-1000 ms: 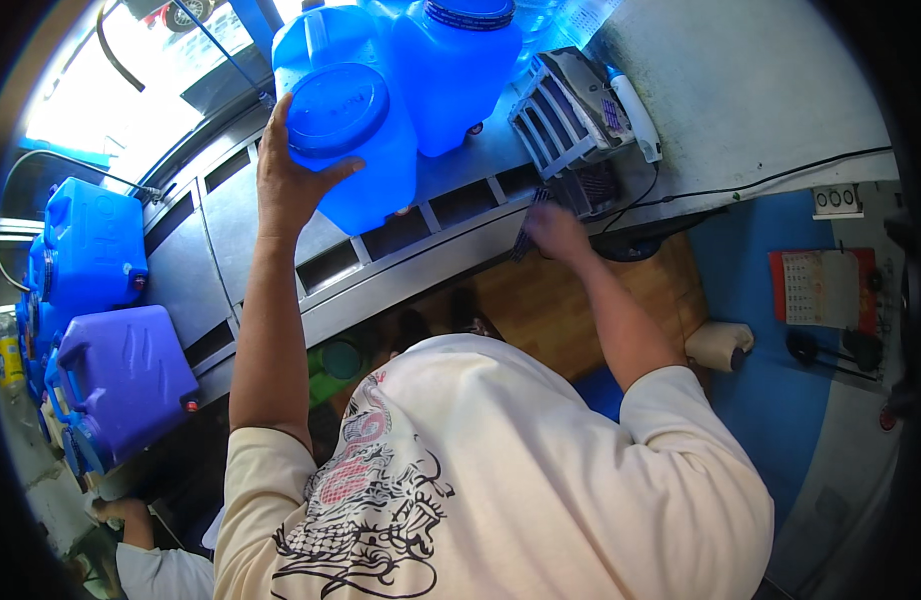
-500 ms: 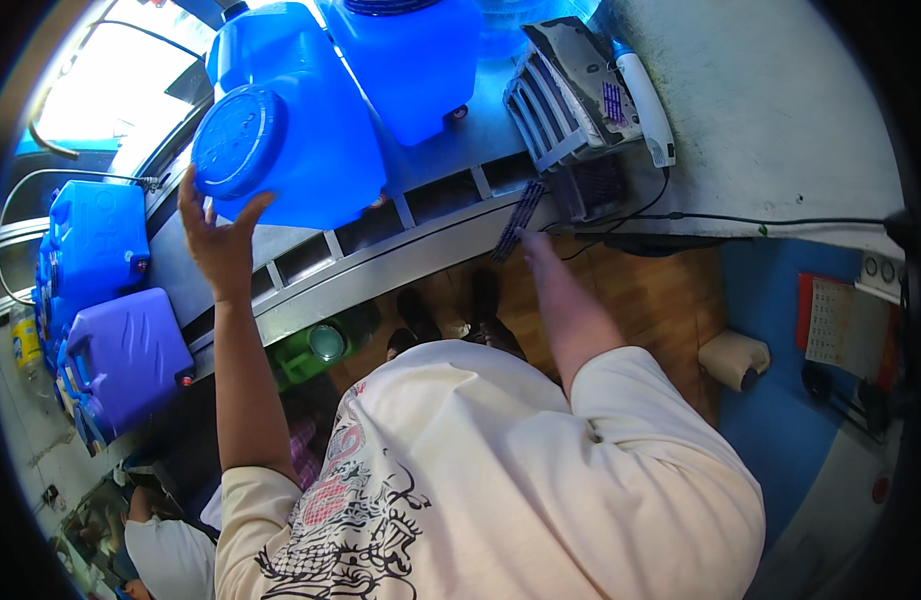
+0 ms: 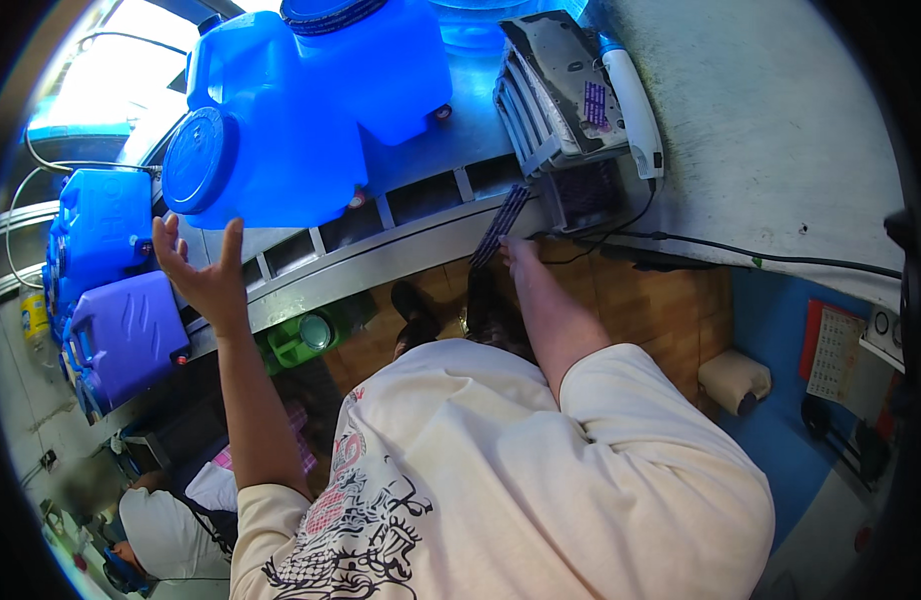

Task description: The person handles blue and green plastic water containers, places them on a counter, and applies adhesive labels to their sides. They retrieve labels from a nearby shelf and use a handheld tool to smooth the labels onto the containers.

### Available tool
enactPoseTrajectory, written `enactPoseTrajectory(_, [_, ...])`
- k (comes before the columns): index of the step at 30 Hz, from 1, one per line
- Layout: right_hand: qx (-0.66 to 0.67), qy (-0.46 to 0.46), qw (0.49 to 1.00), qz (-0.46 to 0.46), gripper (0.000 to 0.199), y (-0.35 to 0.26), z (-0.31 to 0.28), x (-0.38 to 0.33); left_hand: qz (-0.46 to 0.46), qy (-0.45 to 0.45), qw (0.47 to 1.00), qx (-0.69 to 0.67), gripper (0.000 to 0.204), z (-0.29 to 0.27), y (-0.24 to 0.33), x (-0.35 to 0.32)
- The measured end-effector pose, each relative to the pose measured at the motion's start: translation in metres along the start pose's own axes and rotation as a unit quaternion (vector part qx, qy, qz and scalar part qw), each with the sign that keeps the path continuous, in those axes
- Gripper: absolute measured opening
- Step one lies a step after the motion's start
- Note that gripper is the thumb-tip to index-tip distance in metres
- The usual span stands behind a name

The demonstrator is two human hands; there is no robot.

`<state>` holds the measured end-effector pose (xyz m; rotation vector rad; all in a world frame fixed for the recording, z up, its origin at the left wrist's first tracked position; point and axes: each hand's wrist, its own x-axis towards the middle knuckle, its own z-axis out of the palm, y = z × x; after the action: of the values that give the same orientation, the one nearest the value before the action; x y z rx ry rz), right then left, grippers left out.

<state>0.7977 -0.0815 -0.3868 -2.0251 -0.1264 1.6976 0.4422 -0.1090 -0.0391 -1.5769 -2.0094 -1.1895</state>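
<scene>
A large translucent blue water jug lies on its side on the metal counter, its wide round cap facing left. Just below that cap is my left hand, its fingers spread and curved, holding nothing. The thumb tip comes close to the jug's lower edge; whether it touches, I cannot tell. My right hand pinches the lower end of a narrow strip of dark purple printed labels at the counter's front edge. Behind the first jug stands a second blue jug with a dark-ringed cap.
Right of the jugs, a worn slatted box has a white handheld tool with a cord against it. A blue jug and a purple jug stand at left. A green container is below the counter. Another person is at lower left.
My left hand has come off the jug's cap area and dropped slightly toward me, fingers spreading. My right hand still holds the label strip. The whole view has shifted a little.
</scene>
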Motion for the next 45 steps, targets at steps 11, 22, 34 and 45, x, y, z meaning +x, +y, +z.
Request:
enactPoseTrajectory(11, [-0.007,-0.065,0.997,0.045,0.033,0.009,-0.002,-0.011,-0.022,-0.318,0.940,-0.120,0.051,0.012,0.059,-0.088])
enactPoseTrajectory(22, [-0.187,-0.467,0.820,-0.272,0.025,-0.053,0.032,-0.203,-0.521,-0.511,0.590,-0.346,0.026,0.058,0.046,-0.132])
enactPoseTrajectory(34, [-0.110,-0.571,0.740,-0.338,0.043,-0.137,0.082,-0.279,-0.259,-0.128,0.859,-0.423,0.016,-0.017,0.006,-0.028])
enactPoseTrajectory(45, [-0.179,-0.257,0.630,-0.710,0.048,-0.188,0.203,-0.347,-0.227,-0.130,0.896,-0.359,0.034,-0.008,-0.065,0.074])
